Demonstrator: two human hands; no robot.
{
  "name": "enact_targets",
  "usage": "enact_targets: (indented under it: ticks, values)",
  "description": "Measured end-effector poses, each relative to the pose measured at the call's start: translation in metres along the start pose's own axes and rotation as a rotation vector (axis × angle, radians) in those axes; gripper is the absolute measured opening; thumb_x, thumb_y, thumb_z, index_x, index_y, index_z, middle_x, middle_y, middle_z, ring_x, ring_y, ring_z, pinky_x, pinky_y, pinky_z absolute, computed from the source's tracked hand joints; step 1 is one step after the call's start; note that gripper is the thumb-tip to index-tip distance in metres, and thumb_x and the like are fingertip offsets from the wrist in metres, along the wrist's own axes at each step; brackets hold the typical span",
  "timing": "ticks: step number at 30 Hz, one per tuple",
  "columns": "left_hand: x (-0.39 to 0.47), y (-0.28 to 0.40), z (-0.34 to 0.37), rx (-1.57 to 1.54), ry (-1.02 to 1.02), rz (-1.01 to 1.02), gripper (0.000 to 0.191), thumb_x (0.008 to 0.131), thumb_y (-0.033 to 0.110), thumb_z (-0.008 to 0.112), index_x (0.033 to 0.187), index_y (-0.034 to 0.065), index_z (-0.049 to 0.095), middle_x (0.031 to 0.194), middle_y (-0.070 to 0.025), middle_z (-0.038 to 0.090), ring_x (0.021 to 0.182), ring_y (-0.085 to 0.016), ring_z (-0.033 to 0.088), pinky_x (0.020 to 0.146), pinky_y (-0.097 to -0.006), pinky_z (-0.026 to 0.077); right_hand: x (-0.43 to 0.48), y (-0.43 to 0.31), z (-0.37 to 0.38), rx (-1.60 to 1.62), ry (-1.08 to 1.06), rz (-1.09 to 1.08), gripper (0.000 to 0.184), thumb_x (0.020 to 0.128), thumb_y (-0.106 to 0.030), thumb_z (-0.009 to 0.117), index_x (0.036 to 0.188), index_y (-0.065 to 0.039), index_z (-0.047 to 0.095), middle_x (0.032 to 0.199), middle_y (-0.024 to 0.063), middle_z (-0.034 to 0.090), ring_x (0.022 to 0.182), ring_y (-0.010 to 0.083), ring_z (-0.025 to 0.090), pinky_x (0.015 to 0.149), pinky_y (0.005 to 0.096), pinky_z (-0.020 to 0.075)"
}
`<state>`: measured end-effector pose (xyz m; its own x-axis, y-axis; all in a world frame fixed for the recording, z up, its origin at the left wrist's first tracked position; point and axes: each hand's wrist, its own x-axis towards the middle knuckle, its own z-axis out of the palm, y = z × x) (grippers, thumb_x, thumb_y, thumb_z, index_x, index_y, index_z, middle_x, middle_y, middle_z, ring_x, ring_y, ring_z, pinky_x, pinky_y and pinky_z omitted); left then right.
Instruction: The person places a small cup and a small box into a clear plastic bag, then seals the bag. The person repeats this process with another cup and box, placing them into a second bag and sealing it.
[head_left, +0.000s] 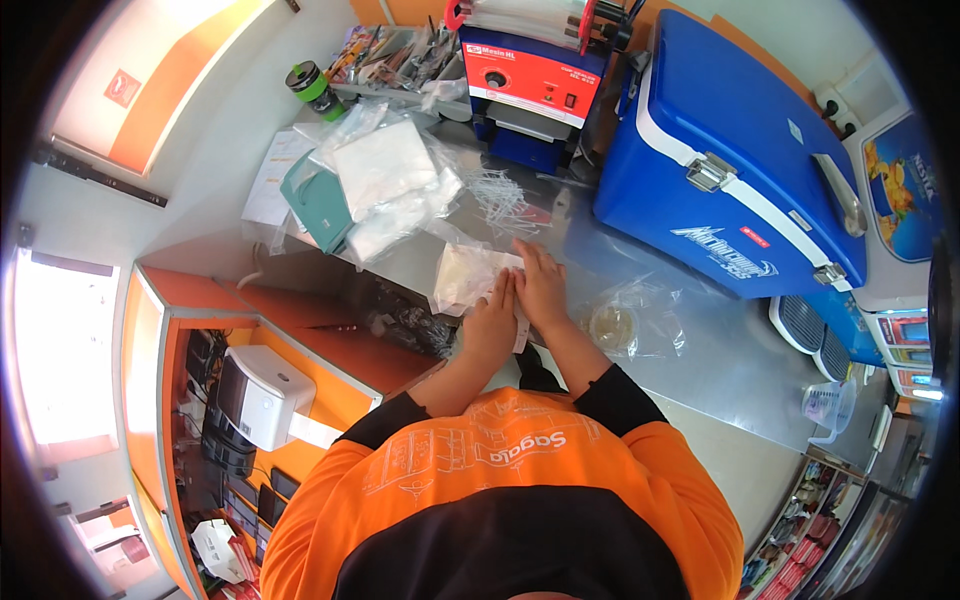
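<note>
A flat packet with a pale yellowish filling in white paper or film lies at the near edge of the metal counter. My left hand rests on its right part, fingers together and pointing away from me. Beside it, my right hand lies on the packet's right edge, its fingertips close to those of my left hand. Whether either hand pinches the paper cannot be told. Thin white sticks are piled beyond the packet. To the right sits a round clear container in a plastic bag.
White sheets in clear plastic and a green folder lie at the left. A cup sealer stands at the back, near a green-banded tumbler. A blue cooler box and a clear measuring jug are at the right.
</note>
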<state>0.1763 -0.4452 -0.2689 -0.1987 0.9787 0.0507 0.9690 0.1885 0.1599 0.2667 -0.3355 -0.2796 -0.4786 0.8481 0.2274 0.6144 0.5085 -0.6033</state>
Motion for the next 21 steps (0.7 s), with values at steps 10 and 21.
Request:
enact_targets:
  ticks: [10,21]
  values:
    - [0.002,0.003,0.012,0.127,-0.035,-0.035,0.066,0.085,0.022,0.062,0.149,0.0143,0.047,0.161,-0.0054,0.039,0.084,-0.03,0.069,0.059,-0.0391,0.06,0.014,0.03,0.025,0.265,0.11,0.231,0.043,0.098,-0.022,0.06,0.139,-0.011,0.049,0.143,0.0158,0.052,0.133,0.0343,0.049,0.104,0.0625,0.0374]
    - [0.0,-0.002,-0.001,-0.073,-0.187,-0.089,0.049,0.094,0.025,0.059,0.142,0.0206,0.054,0.161,-0.0159,0.035,0.1,-0.046,0.067,0.081,-0.0518,0.058,0.007,-0.006,0.019,-0.103,-0.357,0.189,0.063,0.103,-0.056,0.036,0.154,-0.019,0.041,0.152,0.0042,0.049,0.148,0.0334,0.03,0.114,0.076,0.0093]
